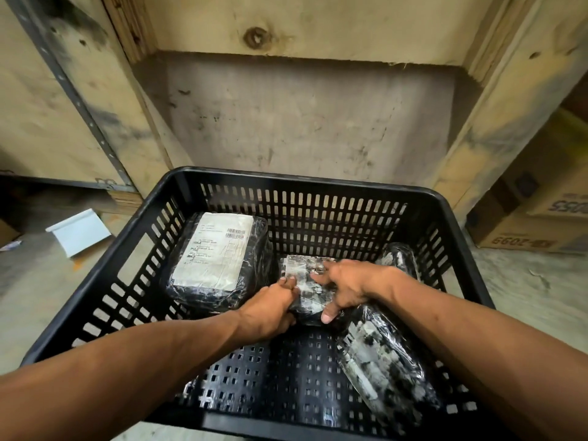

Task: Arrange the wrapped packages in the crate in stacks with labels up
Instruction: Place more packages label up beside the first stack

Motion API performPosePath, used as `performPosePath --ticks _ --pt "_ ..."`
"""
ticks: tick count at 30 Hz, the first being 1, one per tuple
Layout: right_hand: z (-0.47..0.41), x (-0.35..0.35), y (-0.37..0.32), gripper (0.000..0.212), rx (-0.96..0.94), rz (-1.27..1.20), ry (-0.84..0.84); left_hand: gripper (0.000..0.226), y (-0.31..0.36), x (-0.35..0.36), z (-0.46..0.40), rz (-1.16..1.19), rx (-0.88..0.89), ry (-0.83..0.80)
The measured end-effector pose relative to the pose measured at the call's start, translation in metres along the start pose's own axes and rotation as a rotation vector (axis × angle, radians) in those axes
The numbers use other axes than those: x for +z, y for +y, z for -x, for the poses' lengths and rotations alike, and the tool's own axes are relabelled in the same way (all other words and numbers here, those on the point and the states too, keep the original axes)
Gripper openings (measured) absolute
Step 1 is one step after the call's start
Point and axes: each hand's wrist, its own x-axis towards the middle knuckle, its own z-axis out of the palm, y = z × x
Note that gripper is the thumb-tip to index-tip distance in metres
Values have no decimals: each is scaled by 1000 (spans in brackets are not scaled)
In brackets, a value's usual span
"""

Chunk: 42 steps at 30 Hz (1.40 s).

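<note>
A black slotted crate [318,186] fills the lower half of the head view. At its back left lies a black wrapped package [213,249] with a large white label facing up. In the middle, both hands hold a smaller shiny wrapped package [305,272]: my left hand [270,310] grips its near left edge, and my right hand [346,284] lies over its right side with the thumb at the near edge. Another wrapped package [385,370] lies tilted at the front right, under my right forearm. A further one [397,256] leans at the back right wall.
The crate stands on a concrete floor in front of wooden boards [305,116]. A cardboard box [541,218] sits to the right. A white folded sheet [79,233] lies on the floor at the left. The crate's front left floor [254,377] is bare.
</note>
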Motion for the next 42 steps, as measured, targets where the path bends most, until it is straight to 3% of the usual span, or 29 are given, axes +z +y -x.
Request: performPosePath --ticks 2,5,7,9,12,15,20,24,26,28,31,33,38,42 --pt "12 -5 -5 94 -28 19 4 39 1 -3 3 -76 49 74" --pt "26 -16 -2 72 -91 55 47 26 12 -8 8 -27 57 167" --pt "34 -23 1 61 -114 35 84 29 17 -18 10 -24 71 225" --pt "41 -28 3 56 -136 -1 131 41 22 -25 12 171 17 286" --pt "47 -26 7 64 -159 -113 183 53 27 -36 14 393 -78 261" --pt "48 -22 9 75 -176 -153 257 46 33 -49 13 398 -69 300" --pt "53 -25 14 65 -255 59 436 33 29 -71 13 517 -55 366" --pt "66 -37 12 53 -296 100 528 27 14 -88 16 647 68 418" --pt "75 -44 10 45 -334 0 628 30 10 -98 18 724 112 436" --pt "85 -52 6 39 -382 -180 717 48 8 -107 23 804 150 431" --pt "98 -63 -5 31 -462 -510 741 76 11 -120 29 878 220 407" --pt "103 -66 -12 28 -496 -630 741 78 15 -125 33 988 255 397" --pt "104 -65 -30 39 -476 -691 810 62 15 -137 43 1109 244 495" --pt "101 -57 -44 79 -463 -633 747 58 5 -143 50 1197 179 587"
